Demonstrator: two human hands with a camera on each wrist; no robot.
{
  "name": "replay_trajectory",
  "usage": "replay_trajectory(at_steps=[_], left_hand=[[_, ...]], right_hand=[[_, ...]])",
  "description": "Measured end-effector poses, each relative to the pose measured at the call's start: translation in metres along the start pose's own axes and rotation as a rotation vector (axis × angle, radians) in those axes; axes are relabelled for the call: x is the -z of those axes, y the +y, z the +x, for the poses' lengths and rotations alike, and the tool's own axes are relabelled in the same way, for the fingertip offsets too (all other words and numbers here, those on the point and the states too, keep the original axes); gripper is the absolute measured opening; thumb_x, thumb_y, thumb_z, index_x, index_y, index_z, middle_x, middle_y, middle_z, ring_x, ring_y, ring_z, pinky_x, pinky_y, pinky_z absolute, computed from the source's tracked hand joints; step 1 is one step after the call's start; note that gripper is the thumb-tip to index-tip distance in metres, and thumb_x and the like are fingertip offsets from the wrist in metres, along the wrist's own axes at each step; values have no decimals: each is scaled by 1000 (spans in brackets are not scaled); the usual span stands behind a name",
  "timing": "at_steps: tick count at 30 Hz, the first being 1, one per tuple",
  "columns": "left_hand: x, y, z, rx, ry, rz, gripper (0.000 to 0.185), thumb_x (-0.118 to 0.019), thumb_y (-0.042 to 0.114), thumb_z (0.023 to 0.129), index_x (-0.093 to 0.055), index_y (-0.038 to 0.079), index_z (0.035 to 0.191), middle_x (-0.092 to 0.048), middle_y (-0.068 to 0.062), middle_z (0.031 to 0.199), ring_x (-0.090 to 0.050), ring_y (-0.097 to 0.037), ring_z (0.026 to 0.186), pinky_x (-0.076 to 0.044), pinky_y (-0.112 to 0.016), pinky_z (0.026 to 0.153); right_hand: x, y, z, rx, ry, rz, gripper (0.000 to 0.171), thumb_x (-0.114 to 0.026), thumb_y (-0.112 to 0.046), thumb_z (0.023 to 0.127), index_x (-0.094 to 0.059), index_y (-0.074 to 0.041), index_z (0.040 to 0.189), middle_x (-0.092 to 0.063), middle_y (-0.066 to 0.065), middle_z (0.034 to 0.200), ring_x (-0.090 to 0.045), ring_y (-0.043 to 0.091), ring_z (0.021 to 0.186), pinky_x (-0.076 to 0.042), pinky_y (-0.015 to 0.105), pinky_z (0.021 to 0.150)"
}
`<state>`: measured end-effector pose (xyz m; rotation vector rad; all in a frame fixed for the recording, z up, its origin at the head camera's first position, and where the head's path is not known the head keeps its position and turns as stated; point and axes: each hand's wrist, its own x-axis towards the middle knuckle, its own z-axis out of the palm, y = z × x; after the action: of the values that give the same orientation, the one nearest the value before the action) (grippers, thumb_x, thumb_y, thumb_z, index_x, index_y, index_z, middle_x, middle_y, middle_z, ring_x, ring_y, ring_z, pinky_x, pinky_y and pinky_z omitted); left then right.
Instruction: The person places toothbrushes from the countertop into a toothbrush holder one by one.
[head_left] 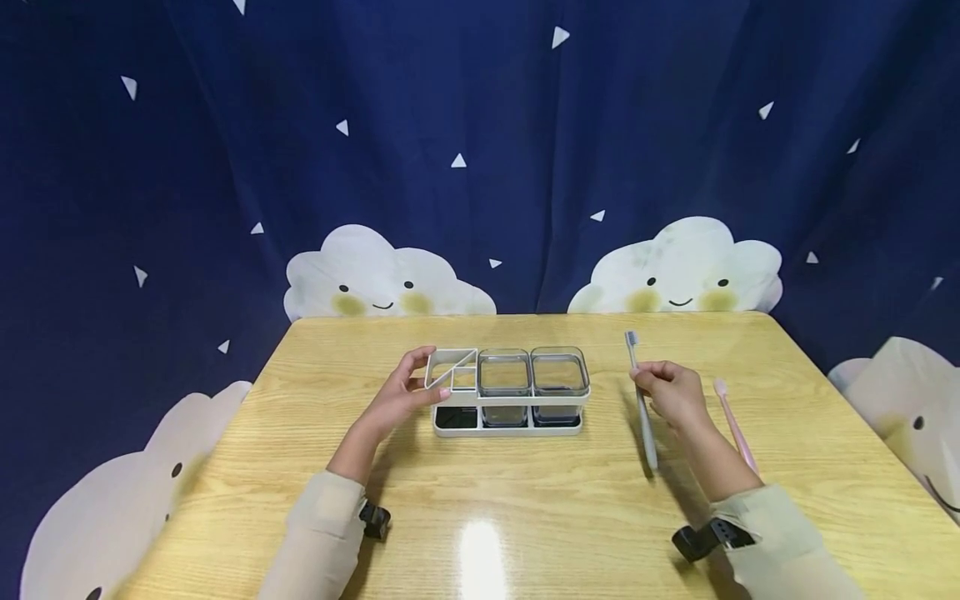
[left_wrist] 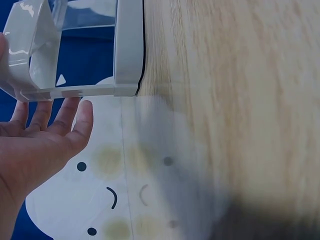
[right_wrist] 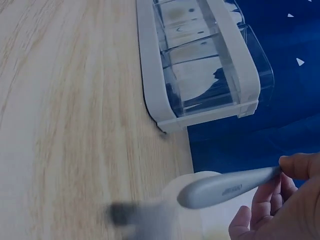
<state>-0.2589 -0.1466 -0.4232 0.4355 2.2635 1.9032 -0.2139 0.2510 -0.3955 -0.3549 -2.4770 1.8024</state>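
A white toothbrush holder point(head_left: 510, 402) stands on the table, with a divided section at its left end and two clear cups point(head_left: 504, 372) seated in it. My left hand point(head_left: 397, 398) grips the holder's left end, thumb at the front and fingers at the side. In the left wrist view the fingers point(left_wrist: 65, 117) touch the holder's end. To the right, my right hand point(head_left: 670, 393) pinches a grey toothbrush point(head_left: 647, 433) near its middle, bristle head up and away. Its thick handle end point(right_wrist: 215, 190) points toward the table in the right wrist view.
A pink toothbrush point(head_left: 737, 429) lies on the wooden table point(head_left: 525, 508), just right of my right hand. Behind the table hangs a dark blue curtain point(head_left: 420, 100) with white clouds and triangles. Dark straps with small devices point(head_left: 697, 542) sit on both wrists.
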Motion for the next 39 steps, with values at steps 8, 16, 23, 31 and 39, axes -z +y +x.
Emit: replay_trajectory(at_steps=[8,16,23,31,39], left_hand=[[1,-1,-1,9,-8,-10,76,-75,15,79,-32,19,141,-35,-10,138,-47,-32,108,-45,-39,83],[-2,-1,0,0,6,-6,74,-74,15,79,-33,19,141,-35,-10,137,-46,-31,106,-44,-38,82],[-5,-1,1,-26,14,0,76,-74,17,79,-33,19,143,-34,-12,137,-47,-31,104,-44,-38,81],[-5,-4,-2,-6,12,6,74,-73,17,80,-34,22,142,-35,-11,138,-47,-31,105,-44,-37,80],[-3,6,-3,-8,5,4,74,-72,12,81,-32,17,143,-34,-14,139,-45,-33,105,-44,-36,80]], right_hand=[[-3,-6,-3,7,36,53,41,-60,-28,92,-55,3,119,-60,-3,91,-55,8,83,-46,33,75],[-5,-14,-8,63,19,64,42,-60,-29,91,-54,5,116,-58,-3,90,-55,8,84,-44,36,76],[-7,-21,-12,94,12,125,35,-62,-24,90,-56,4,111,-58,-5,84,-57,9,81,-43,36,75],[-13,-29,-16,92,-1,211,28,-63,-21,90,-58,0,107,-58,-7,82,-56,8,79,-42,37,76],[-21,-42,-15,151,17,311,16,-66,-13,87,-62,-2,98,-59,-4,77,-58,7,72,-46,25,63]])
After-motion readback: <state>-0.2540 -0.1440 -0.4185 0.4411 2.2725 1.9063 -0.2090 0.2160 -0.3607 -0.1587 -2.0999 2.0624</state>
